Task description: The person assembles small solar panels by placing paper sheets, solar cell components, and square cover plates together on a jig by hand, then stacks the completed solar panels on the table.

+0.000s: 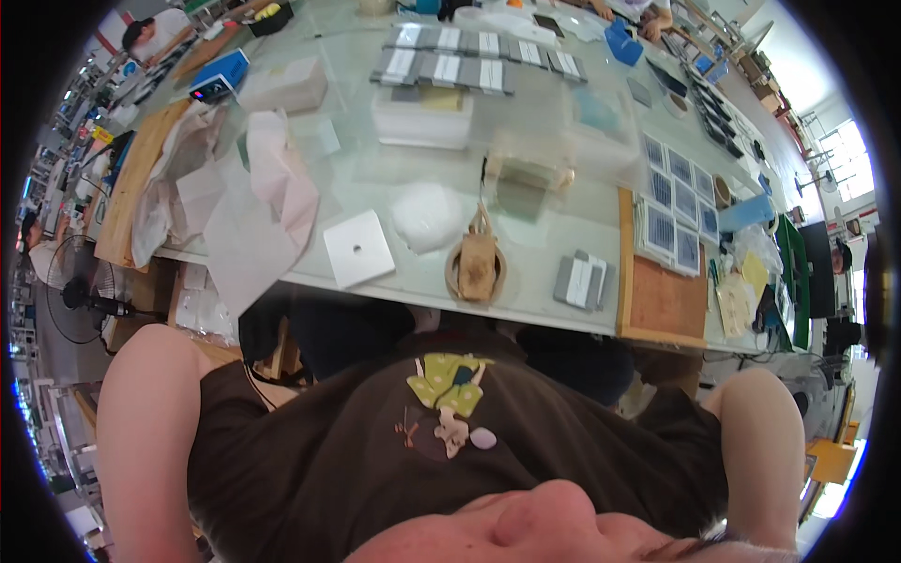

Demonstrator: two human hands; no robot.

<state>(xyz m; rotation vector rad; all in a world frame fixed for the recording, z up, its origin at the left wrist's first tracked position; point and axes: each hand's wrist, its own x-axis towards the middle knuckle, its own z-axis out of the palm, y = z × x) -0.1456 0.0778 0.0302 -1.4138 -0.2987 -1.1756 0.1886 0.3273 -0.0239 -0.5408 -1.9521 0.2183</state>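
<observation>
Neither of my hands shows. Only my bare arms appear at the lower left and lower right, bent up beside the short dark sleeves, and both hands lie outside the picture. On the glass-topped table (pixel 361 192) in front of me rests a white square plate (pixel 358 249) with a small dark hole in its middle. Beside it lies a round white pad (pixel 427 217). A wooden block (pixel 478 264) with a loop sits in a round brown ring near the front edge. To the right is a small stack of grey and white flat pieces (pixel 584 281).
Grey packs with white bands (pixel 456 71) lie in rows at the back, behind a translucent box (pixel 422 122). White sheets (pixel 246 216) hang over the left front edge. Blue-grey panels (pixel 678 203) stand by a wooden board (pixel 668 297) at right. A fan (pixel 80 296) stands left.
</observation>
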